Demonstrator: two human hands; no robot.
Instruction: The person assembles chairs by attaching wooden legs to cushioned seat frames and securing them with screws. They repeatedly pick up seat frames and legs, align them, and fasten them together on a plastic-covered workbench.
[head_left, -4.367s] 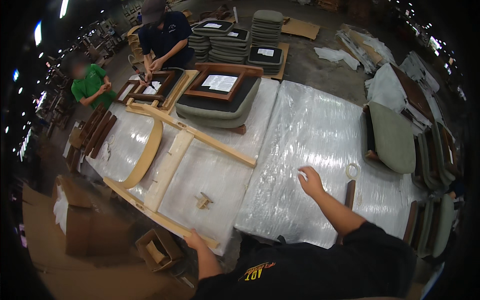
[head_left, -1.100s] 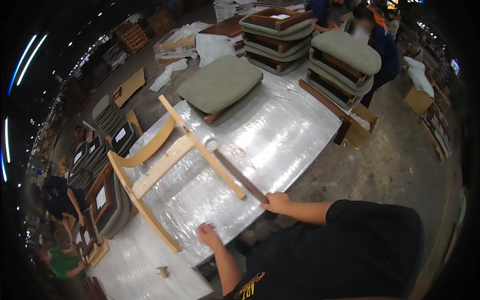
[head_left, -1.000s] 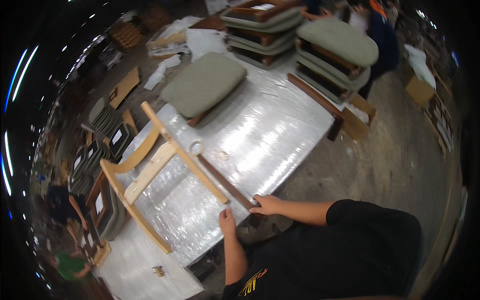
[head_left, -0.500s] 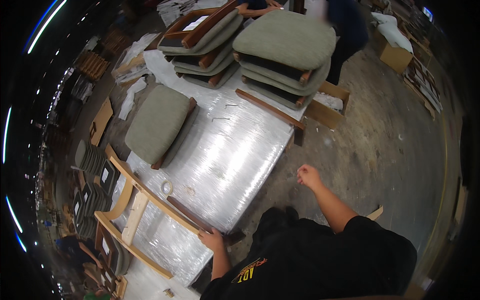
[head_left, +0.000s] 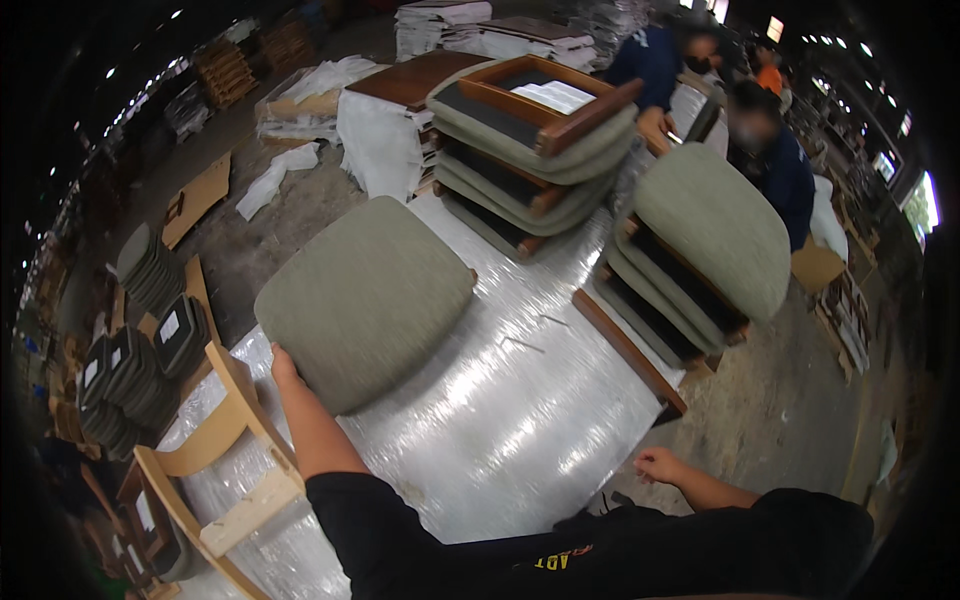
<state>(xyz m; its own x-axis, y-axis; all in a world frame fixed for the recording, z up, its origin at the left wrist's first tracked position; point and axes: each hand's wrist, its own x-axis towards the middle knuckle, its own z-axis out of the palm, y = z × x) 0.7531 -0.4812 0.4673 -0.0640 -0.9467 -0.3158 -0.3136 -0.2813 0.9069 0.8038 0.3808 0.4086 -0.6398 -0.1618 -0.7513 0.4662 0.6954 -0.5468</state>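
My left hand [head_left: 283, 364] grips the near left edge of a grey-green upholstered seat cushion [head_left: 365, 295] that lies on the plastic-wrapped table [head_left: 500, 420]. My right hand [head_left: 657, 465] hangs loosely curled at the table's near right edge, holding nothing. A pale wooden chair frame [head_left: 225, 440] lies on the table just left of my left forearm.
Two stacks of seat cushions with dark wood frames [head_left: 530, 150] [head_left: 700, 250] stand at the far side of the table. A dark wooden rail [head_left: 630, 350] lies along its right edge. Two people [head_left: 770, 160] work behind the stacks. More cushions [head_left: 140, 360] are piled on the floor at left.
My view has swung toward the cushion stacks. My left hand left the chair frame and took the cushion's edge. My right hand dropped to the table's near edge.
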